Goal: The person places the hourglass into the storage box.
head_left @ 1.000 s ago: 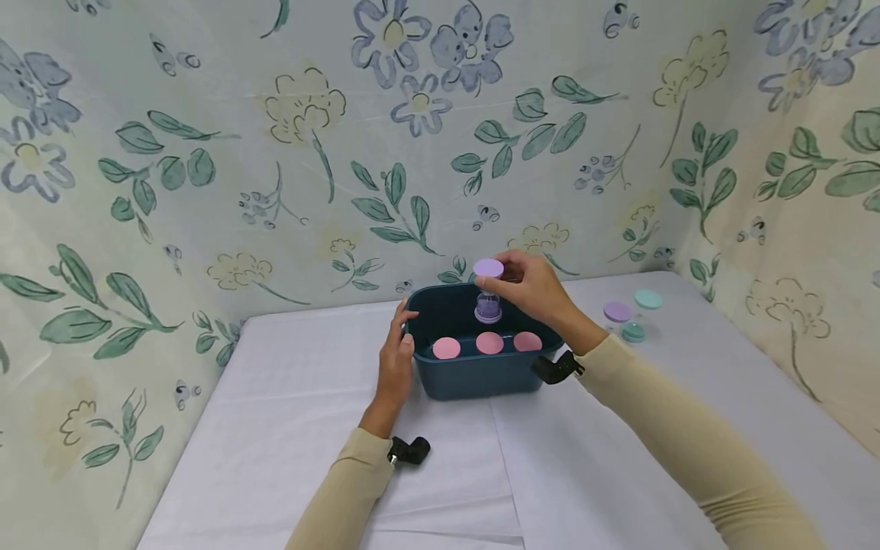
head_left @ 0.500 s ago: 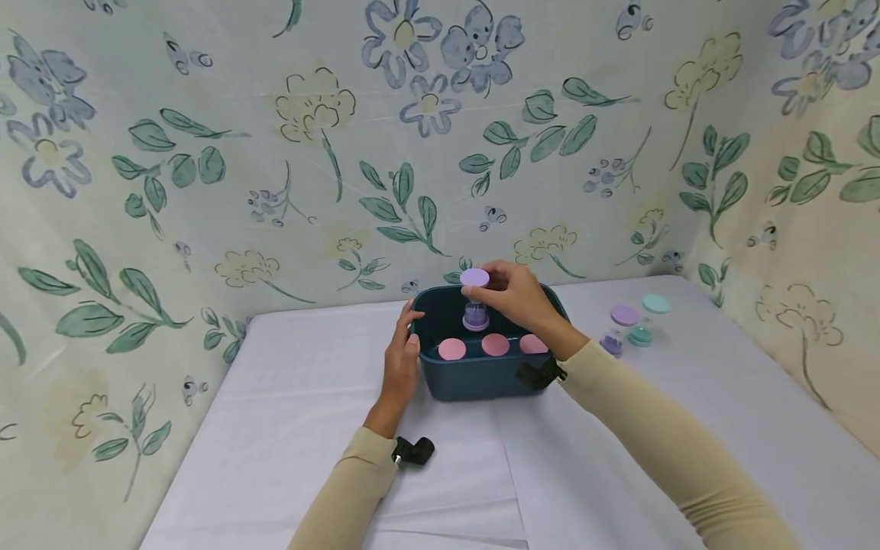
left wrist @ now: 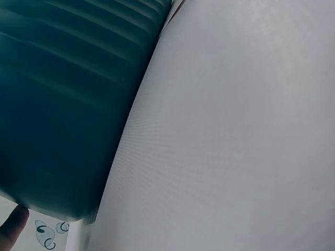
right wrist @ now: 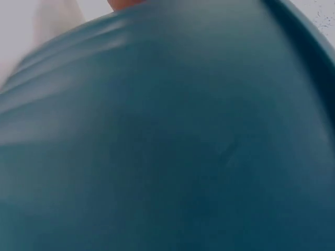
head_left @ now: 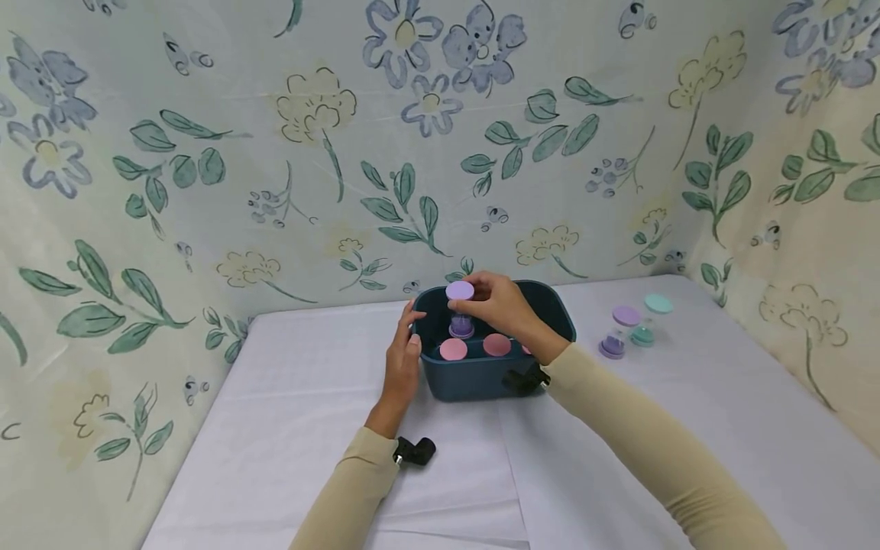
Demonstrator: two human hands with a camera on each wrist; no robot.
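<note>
In the head view my right hand (head_left: 500, 307) pinches a purple-capped sand timer (head_left: 460, 291), held upright at the left part of the dark teal bin (head_left: 474, 382). The timer's purple lower end is inside the bin, behind a row of pink-capped sand timers (head_left: 454, 350). My left hand (head_left: 402, 363) rests along the bin's left end, fingers mostly straight and fingertips at the rim. A fingertip (left wrist: 14, 225) touches the bin's corner in the left wrist view. The bin wall (right wrist: 172, 136) fills most of the right wrist view, hiding the held timer there.
To the right of the bin, a purple sand timer (head_left: 626, 316) and a teal sand timer (head_left: 658, 305) stand close together on the white-covered table (head_left: 275, 428). A floral cloth (head_left: 289, 206) hangs behind the table and along its right side.
My right hand has carried the purple sand timer leftward and lower into the bin. My left hand has stayed at the bin's left end. The view has shifted slightly.
</note>
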